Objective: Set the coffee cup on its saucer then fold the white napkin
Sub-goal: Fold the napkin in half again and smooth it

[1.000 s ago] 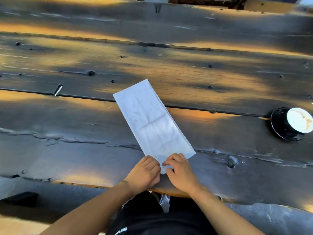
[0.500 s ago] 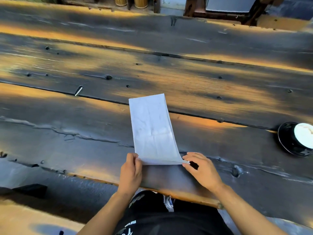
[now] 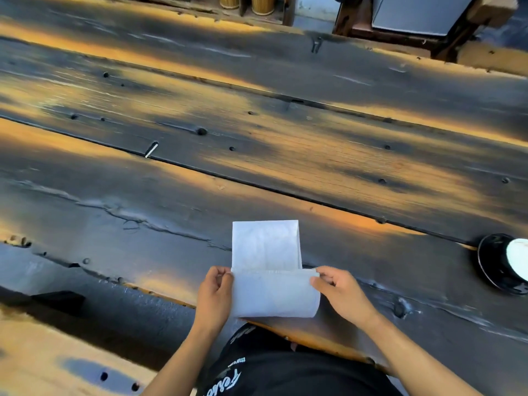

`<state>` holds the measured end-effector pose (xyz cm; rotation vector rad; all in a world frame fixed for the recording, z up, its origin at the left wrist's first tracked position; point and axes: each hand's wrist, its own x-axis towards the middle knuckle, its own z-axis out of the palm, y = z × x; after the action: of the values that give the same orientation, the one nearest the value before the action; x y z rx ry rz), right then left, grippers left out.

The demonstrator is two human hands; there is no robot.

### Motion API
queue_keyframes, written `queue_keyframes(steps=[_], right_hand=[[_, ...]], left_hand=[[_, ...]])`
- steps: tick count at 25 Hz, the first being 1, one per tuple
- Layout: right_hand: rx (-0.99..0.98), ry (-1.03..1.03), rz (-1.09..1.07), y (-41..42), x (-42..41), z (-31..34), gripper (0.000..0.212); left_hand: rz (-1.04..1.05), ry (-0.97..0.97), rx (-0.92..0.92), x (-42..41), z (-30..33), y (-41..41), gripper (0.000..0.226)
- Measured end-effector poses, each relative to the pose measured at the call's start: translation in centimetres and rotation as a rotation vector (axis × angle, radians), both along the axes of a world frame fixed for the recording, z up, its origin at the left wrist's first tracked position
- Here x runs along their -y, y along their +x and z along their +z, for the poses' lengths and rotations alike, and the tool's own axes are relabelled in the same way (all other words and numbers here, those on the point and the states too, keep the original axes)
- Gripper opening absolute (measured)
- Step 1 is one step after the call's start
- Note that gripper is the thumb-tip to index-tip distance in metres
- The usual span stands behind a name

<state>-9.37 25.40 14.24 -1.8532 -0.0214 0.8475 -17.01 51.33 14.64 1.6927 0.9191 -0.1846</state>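
The white napkin (image 3: 268,270) lies near the table's front edge, a long strip with its near end lifted and curled over towards the far end. My left hand (image 3: 215,292) pinches the left corner of that lifted edge. The right corner is pinched by my right hand (image 3: 340,292). At the far right edge of the view a white coffee cup (image 3: 517,260) stands on its black saucer (image 3: 495,265), partly cut off by the frame.
The dark plank table (image 3: 257,144) stretches away, with gaps and knots between boards. A small white stick (image 3: 151,150) lies in a plank gap at the left. Woven baskets (image 3: 261,4) and a wooden frame stand beyond the far edge.
Both hands moved from the middle of the near end to its corners, then lifted that end and curled it forward over the strip. The napkin turned straighter towards me.
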Motion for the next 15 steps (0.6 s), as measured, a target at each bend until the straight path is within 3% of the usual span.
queue_keyframes(steps=[6,15], right_hand=[[-0.043,-0.096,-0.089,5.3,-2.7,-3.5,0.016],[-0.031,-0.198,-0.253,11.1,-6.0,-8.8,0.015]], left_hand=[[0.08,-0.116,-0.051,-1.9,-3.4,4.8,0.028],[0.135,-0.021,-0.083,-3.7,-7.1,10.4,0.025]])
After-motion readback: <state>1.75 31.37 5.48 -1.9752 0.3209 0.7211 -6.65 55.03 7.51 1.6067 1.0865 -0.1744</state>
